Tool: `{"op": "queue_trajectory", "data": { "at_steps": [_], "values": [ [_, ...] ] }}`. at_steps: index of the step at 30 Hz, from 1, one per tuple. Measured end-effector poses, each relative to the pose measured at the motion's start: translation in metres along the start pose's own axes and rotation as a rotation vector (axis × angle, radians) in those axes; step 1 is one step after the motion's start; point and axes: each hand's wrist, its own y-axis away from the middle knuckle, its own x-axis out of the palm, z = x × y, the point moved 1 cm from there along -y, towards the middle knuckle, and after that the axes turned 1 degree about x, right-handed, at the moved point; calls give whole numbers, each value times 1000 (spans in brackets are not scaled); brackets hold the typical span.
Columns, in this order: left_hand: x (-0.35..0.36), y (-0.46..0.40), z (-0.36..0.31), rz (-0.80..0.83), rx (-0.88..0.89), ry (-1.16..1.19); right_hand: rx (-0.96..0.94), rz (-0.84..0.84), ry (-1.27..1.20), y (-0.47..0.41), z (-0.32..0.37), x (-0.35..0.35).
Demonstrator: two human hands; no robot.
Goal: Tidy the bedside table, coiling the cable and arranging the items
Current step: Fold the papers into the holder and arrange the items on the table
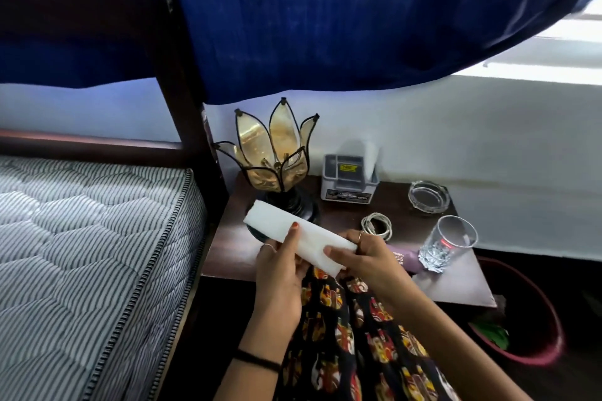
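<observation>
Both hands hold a folded white paper tissue strip [293,239] in the air in front of the gold petal-shaped glass lamp [275,153]: the left hand [278,265] pinches its middle under the thumb, the right hand [361,255] curls round its near end. The white coiled cable [377,225] already lies on the dark wooden worktop [234,238], right of the lamp. To finish the fold neatly, I would keep the edges matched, press the crease flat, then slot it into the grey plastic organiser box [348,181] right of the lamp.
</observation>
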Motion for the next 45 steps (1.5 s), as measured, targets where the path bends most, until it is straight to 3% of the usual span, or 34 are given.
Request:
{"op": "queue_trajectory", "data": {
  "at_steps": [6, 9, 12, 16, 23, 26, 39, 45],
  "values": [
    [9, 14, 13, 35, -64, 135, 66, -67, -350, 31, -9, -15],
    [18, 15, 28, 11, -78, 220, 127, -43, -325, 50, -30, -7],
    [28, 15, 48, -16, -63, 171, 124, -56, -304, 52, -40, 2],
    [45, 13, 66, -32, -16, 46, 37, -221, -479, 36, -33, -11],
    [84, -7, 73, 172, -201, 213, -5, -329, -779, -14, -20, -32],
    [90, -28, 73, 170, -214, 206, 3, -389, -668, -45, -16, -41],
    [58, -91, 85, -135, -256, 237, -97, -601, 324, -213, 29, -89],
    [61, -97, 89, -172, -267, 261, -73, -610, 321, -241, 41, -78]
  ]
}}
